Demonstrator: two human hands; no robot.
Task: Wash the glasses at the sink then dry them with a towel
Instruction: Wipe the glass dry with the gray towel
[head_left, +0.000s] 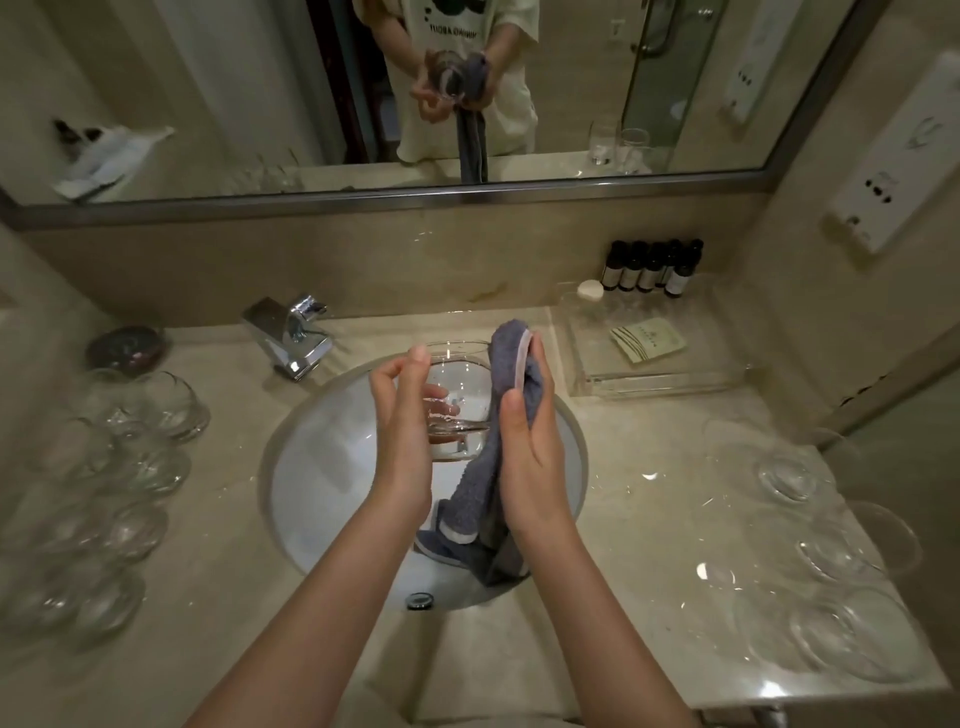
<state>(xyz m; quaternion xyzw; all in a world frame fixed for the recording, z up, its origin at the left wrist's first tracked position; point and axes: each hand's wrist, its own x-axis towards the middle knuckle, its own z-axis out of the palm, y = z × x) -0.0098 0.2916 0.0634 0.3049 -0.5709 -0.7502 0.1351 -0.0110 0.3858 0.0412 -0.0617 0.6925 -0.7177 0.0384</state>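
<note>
Over the white round sink (322, 499) I hold a clear drinking glass (460, 384) between both hands. My left hand (402, 415) grips its left side, fingers curled round the wall and showing through it. My right hand (530, 415) holds a grey-blue towel (511, 364) pressed against the glass's right side. The towel's tail hangs down into the basin. Several clear glasses (156, 405) stand on the counter to the left. Several more glasses (789, 478) stand on the counter to the right.
A chrome tap (291, 332) sits behind the sink at the left. A clear tray (649, 374) with a sachet, small dark bottles (649, 267) and a wall socket panel (883, 171) are at the right. A mirror spans the back wall.
</note>
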